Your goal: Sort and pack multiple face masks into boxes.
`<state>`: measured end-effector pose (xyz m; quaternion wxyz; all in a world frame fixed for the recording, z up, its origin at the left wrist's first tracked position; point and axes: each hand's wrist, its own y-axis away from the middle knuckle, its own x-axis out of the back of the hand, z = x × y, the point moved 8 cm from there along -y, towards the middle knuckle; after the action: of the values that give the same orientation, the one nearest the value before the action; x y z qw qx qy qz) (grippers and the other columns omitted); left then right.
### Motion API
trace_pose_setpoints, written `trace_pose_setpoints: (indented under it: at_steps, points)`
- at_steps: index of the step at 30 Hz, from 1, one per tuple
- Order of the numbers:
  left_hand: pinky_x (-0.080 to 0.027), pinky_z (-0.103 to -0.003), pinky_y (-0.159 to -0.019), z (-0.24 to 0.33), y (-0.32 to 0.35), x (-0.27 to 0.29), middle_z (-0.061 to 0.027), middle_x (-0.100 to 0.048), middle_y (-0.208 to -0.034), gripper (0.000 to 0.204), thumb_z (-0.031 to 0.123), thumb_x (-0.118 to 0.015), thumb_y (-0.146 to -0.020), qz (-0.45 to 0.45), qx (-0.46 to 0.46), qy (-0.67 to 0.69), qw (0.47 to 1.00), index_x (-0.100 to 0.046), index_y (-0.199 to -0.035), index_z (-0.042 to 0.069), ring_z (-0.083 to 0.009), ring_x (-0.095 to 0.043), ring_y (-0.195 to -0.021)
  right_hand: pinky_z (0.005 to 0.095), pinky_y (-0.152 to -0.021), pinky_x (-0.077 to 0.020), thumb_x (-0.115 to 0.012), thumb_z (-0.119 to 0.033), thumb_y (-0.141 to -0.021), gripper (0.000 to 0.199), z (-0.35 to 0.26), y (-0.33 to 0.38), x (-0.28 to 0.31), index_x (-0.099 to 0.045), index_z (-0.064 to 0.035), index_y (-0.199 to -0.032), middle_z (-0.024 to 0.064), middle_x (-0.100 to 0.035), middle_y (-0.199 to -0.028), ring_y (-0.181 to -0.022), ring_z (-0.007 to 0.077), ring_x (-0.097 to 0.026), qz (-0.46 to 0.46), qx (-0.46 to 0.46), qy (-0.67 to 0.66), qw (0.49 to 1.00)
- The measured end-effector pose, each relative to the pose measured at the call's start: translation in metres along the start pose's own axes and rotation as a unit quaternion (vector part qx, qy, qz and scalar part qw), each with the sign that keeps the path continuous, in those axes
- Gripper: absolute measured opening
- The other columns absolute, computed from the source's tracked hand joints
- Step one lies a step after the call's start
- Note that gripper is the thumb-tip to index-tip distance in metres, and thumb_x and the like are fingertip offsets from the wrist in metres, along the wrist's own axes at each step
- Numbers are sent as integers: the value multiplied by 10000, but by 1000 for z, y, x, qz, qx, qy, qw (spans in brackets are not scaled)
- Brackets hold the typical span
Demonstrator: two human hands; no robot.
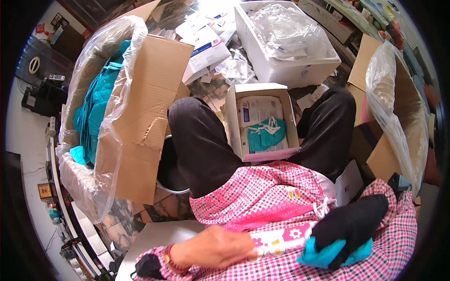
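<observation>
My left hand (218, 247), bare with a reddish bracelet at the wrist, reaches across my lap over the pink checked apron (243, 203). Its fingers are smeared by motion, so their shape and anything in them cannot be made out. On the right, my right hand (351, 222) is covered in black and bent downward. Folds of teal cloth (311, 255) show around its fingertips, which appear closed on it. Between my knees stands an open white carton (231, 122). Inside lie a folded teal cloth piece with white ties (267, 136) and printed white packs (255, 110).
At the left, a plastic-lined cardboard box (150, 98) holds piled teal cloth pieces (96, 107). A white foam box (300, 72) full of clear plastic bags stands ahead, beside white printed packages (204, 49). Another lined cardboard box (391, 98) is at right. A dark bucket (171, 173) sits by my left leg.
</observation>
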<state>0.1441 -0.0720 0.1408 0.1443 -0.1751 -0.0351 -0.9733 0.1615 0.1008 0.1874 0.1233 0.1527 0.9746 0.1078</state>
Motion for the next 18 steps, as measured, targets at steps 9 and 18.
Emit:
trace_pose_setpoints:
  at_steps: [9, 18]
  points:
    - [-517, -401, -647, -19, -67, 31, -150, -637, -889, 333, 88, -604, -939, 269, -60, 70, 959, -527, -1262, 60, -349, -661, -761, 310, -589, -494, -477, -504, -990, 580, 9, -27, 77, -538, -3, -1275, 192, -644, -898, -717, 207, -630, 460, 229, -201, 834]
    - [-491, -411, -565, -14, -66, 29, -180, -621, -764, 361, 94, -640, -913, 244, -27, -79, 966, -532, -1236, -25, -324, -636, -628, 434, -749, -569, -674, -432, -900, 621, 37, -6, 80, -511, 50, -1256, 258, -643, -1083, -843, 314, -676, 371, 75, -204, 903]
